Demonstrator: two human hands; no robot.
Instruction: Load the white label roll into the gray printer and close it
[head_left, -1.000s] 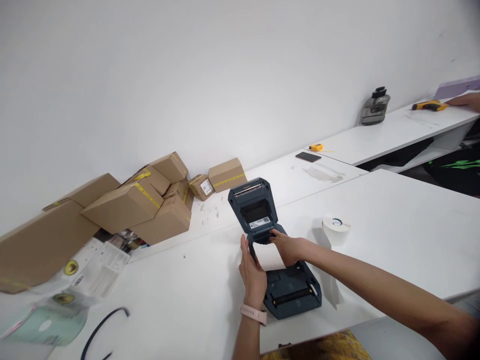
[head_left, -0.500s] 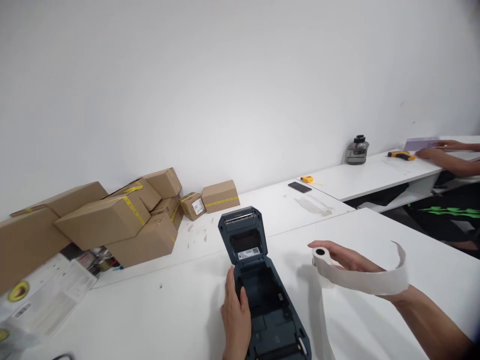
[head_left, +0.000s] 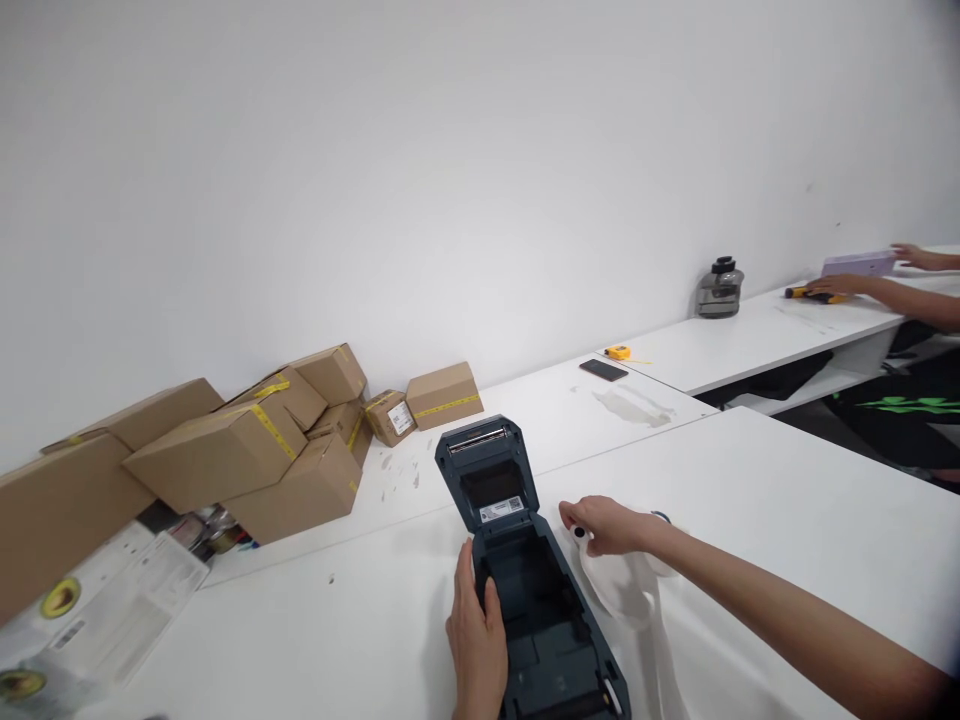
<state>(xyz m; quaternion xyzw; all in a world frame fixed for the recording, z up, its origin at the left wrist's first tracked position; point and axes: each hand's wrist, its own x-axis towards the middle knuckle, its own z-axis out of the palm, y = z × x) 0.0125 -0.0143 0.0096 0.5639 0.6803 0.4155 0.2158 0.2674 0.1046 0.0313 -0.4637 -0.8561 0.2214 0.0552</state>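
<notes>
A plain white wall [head_left: 480,180] backs a run of white tables [head_left: 360,630], with grey smears on the far one; on the near one stands a printer [head_left: 525,590], close in front of the person, its hinged lid tipped up and back; the body is dark blue-grey, with angular corners, a deep black hollow, a shiny bar across the lid's inner face and a white label with a square code below it; the left hand [head_left: 478,640] grips its left edge, thumb over the rim and fingers along the outer side; just beyond its right side, the right hand [head_left: 600,525] pinches a small white paper roll [head_left: 580,534] with a dark core, from which a loose white strip [head_left: 619,590] curves down.

Counted: one printer; two rolls, the second a larger roll [head_left: 663,567] with a blue-edged core, partly behind the right forearm; at least eight cardboard boxes [head_left: 217,455]; one phone [head_left: 603,370]; one yellow tape measure [head_left: 618,353]; one grey see-through jug [head_left: 720,288]; one lilac box [head_left: 857,264]; two hands of a co-worker, one [head_left: 836,286] on a yellow-and-black tool [head_left: 801,294], the other [head_left: 909,256] beside the lilac box.
</notes>
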